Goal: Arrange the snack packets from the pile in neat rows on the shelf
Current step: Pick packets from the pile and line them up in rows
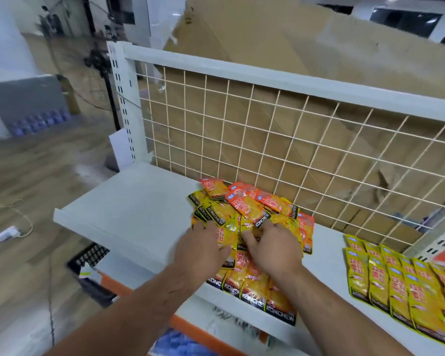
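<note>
Left hand point(203, 249), right hand point(274, 249): fingers point(206, 226) atop packet pile point(244, 209)

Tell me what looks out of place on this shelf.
The snack pile mid-shelf is jumbled, packets lying at all angles, and its front packets overhang the shelf edge. The rows on the right lie neat.

A person's two forearms are bare along all their visible length, ending in a bare left hand point(203, 249) and right hand point(270, 249).
</note>
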Demonstrator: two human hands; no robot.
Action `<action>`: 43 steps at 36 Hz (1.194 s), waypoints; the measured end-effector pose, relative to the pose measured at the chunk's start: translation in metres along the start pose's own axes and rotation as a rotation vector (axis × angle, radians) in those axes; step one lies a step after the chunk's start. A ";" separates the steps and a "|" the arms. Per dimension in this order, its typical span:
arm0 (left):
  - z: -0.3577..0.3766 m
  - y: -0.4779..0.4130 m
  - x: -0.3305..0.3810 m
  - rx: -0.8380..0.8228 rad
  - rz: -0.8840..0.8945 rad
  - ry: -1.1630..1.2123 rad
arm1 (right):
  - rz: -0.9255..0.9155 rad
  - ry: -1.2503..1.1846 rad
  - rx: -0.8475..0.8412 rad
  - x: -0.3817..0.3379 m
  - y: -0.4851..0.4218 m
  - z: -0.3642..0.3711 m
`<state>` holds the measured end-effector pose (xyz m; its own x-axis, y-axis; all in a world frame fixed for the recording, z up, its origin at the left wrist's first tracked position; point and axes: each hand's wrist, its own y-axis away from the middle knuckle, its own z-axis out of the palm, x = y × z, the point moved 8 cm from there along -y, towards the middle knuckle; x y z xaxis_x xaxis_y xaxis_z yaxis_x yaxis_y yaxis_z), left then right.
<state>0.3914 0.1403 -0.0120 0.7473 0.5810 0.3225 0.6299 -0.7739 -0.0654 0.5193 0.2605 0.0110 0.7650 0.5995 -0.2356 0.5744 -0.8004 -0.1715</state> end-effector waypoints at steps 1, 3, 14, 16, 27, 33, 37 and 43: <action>0.001 -0.002 -0.004 -0.023 -0.004 0.031 | 0.033 0.017 -0.027 -0.002 -0.003 0.003; 0.002 -0.006 -0.009 -0.064 -0.014 0.071 | 0.091 0.046 -0.077 -0.004 -0.008 0.007; -0.005 -0.017 -0.024 -0.144 -0.107 0.370 | 0.374 -0.294 -0.172 0.014 -0.021 0.020; -0.007 -0.018 -0.023 -0.153 -0.138 0.473 | 0.442 -0.385 -0.191 0.022 -0.021 0.026; 0.001 -0.013 -0.005 -0.272 -0.301 1.003 | 0.768 -1.085 -0.225 0.031 -0.001 0.012; 0.014 -0.011 0.014 -0.273 -0.306 1.010 | 0.834 -1.057 -0.115 0.065 0.012 -0.006; 0.023 -0.007 0.028 -0.268 -0.267 0.945 | 0.881 -1.016 -0.054 0.096 0.026 -0.005; 0.026 -0.003 0.063 -0.260 -0.236 0.923 | 0.872 -1.074 0.023 0.136 0.043 -0.015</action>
<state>0.4417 0.1854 -0.0159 0.0806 0.3884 0.9179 0.5928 -0.7591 0.2691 0.6527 0.3077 -0.0140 0.2674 -0.3789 -0.8860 0.0180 -0.9173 0.3977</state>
